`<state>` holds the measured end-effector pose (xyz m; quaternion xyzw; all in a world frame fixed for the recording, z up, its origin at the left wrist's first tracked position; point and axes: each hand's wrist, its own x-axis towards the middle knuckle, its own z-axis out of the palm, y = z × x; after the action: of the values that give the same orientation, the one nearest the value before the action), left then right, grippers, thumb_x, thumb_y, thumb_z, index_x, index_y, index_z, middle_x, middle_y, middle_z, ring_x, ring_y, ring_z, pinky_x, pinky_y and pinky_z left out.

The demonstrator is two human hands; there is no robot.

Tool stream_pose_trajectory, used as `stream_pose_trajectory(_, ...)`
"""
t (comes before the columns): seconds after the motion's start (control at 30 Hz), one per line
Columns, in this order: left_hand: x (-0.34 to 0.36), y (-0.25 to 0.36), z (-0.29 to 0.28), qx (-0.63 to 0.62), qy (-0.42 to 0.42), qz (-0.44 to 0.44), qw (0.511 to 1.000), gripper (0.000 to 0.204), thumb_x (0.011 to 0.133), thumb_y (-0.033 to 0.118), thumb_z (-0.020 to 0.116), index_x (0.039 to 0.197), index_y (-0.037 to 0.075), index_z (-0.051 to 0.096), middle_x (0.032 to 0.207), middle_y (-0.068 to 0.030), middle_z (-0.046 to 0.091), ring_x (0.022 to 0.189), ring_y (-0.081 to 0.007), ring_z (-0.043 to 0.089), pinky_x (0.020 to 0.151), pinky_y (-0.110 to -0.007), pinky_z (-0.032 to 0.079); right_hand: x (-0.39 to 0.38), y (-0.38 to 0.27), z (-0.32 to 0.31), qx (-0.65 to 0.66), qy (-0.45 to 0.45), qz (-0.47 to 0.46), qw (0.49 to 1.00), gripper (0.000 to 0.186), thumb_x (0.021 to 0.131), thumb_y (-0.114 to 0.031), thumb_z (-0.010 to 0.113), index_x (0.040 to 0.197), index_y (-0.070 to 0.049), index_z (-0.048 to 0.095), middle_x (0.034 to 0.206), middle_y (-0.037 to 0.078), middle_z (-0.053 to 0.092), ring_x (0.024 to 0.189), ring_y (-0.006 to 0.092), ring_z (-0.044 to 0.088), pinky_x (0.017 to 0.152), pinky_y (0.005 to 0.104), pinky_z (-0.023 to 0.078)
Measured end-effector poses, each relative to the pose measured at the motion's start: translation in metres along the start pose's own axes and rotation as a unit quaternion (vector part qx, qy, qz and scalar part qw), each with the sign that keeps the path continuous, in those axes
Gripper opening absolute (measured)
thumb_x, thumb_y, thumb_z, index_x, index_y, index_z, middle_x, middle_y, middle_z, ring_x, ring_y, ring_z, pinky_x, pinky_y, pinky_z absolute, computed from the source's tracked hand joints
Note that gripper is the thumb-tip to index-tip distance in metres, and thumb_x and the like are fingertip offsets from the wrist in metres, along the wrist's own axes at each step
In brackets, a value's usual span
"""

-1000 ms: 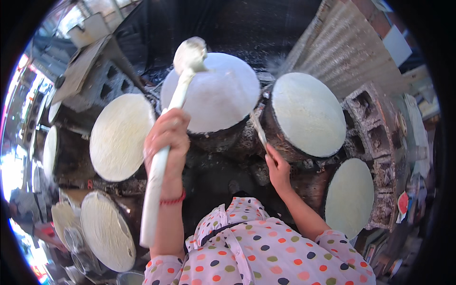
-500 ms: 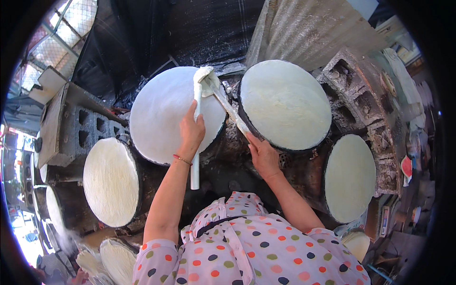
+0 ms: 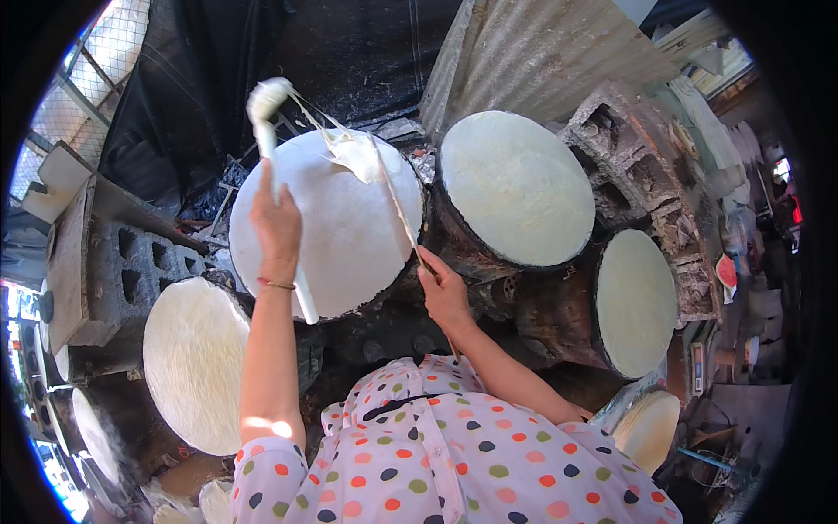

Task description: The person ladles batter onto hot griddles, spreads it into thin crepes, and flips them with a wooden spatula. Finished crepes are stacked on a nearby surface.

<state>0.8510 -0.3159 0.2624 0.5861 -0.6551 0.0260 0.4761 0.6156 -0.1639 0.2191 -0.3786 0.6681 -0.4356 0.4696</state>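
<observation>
- Pitted cinder blocks (image 3: 624,144) at two o'clock.
- Stringy paste (image 3: 356,159), one o'clock on round griddle (image 3: 310,240).
- Grips smooth rod (image 3: 265,140) with curled left hand (image 3: 277,225).
- Pinches thin stick (image 3: 399,210) with closed right hand (image 3: 445,295).

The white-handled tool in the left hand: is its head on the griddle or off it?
Off: the tool's coated head shows beyond the round griddle, and strands stretch from the head to the dough.
</observation>
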Motion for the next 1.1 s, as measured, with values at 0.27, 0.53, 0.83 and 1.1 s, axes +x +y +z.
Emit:
stream_pose_trajectory(0.27, -0.027, 0.03, -0.069, -0.207, -0.066, -0.222, 0.95, 0.046, 0.091, 0.001, 0.053, 0.137, 0.003, 0.047, 0.087, -0.0077, 0.061, 0.058, -0.0075, 0.051, 0.054, -0.023, 0.044, -0.011, -0.039, 0.046, 0.112, -0.052, 0.118, 0.985, 0.042, 0.096, -0.019, 0.052, 0.137, -0.018, 0.048, 0.062, -0.006, 0.037, 0.044, 0.003, 0.034, 0.036, 0.021, 0.029)
stream_pose_trajectory(0.53, -0.064, 0.049, -0.075, -0.391, -0.151, -0.397, 0.817, 0.051, 0.094, 0.006, 0.052, 0.143, 0.007, 0.038, 0.074, -0.0028, 0.05, 0.049, -0.0055, 0.044, 0.039, -0.021, 0.036, 0.029, -0.044, 0.079, -0.339, -0.045, -0.177, 0.923, 0.04, 0.093, -0.016, 0.055, 0.132, -0.014, 0.053, 0.074, 0.007, 0.061, 0.062, 0.0198, 0.06, 0.058, 0.0322, 0.049)
stream_pose_trajectory(0.83, -0.074, 0.025, -0.08, -0.513, -0.083, -0.492, 0.699, 0.051, 0.097, 0.013, 0.051, 0.144, 0.01, 0.033, 0.076, -0.0043, 0.05, 0.047, -0.0073, 0.042, 0.036, -0.02, 0.033, 0.038, -0.028, 0.04, -0.235, 0.0, -0.174, 0.956, 0.034, 0.092, -0.012, 0.054, 0.126, -0.01, 0.057, 0.102, 0.017, 0.068, 0.079, 0.0213, 0.067, 0.073, 0.0315, 0.052)
stream_pose_trajectory(1.1, -0.036, 0.051, -0.104, -0.593, -0.002, -0.375, 0.712, 0.048, 0.099, 0.018, 0.049, 0.142, 0.012, 0.029, 0.084, -0.004, 0.049, 0.05, -0.0043, 0.041, 0.038, -0.017, 0.032, 0.031, -0.062, 0.092, -0.254, -0.17, -0.181, 0.935, 0.033, 0.092, -0.014, 0.051, 0.124, -0.01, 0.057, 0.109, 0.023, 0.063, 0.102, 0.0385, 0.06, 0.089, 0.0409, 0.048)
